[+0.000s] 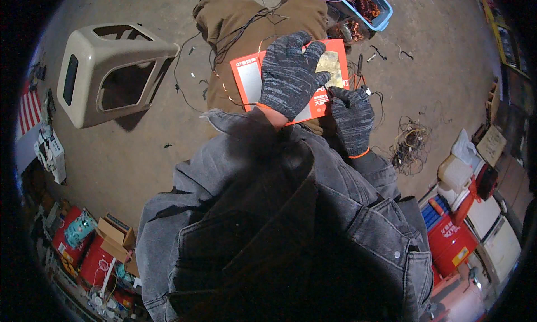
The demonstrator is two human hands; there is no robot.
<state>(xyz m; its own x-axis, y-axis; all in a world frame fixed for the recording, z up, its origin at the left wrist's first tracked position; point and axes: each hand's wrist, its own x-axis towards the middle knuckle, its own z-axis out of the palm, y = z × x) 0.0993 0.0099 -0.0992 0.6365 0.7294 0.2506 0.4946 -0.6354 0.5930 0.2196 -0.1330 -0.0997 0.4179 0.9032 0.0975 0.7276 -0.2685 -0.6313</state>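
Both my hands wear dark grey knit gloves with orange cuffs. My left hand (292, 76) lies on a flat red box (327, 106) resting across my lap, its fingers and thumb spread apart. A silver patch and a worn yellowish patch show on the box beside it. My right hand (352, 120) is closed at the box's right edge; what its fingers hold, if anything, is too dark to make out. Close above those fingertips are thin dark wire ends. Black wires (246, 36) trail over my brown trousers, and a strand with bare copper (225, 90) runs to the box's left side.
A beige plastic housing (84, 87) stands on the floor at left. Far right of my legs, a blue basket (383, 22) holds copper wire coils. A wire tangle (411, 143) lies at right, near red drums (453, 243). Cartons (114, 238) sit lower left.
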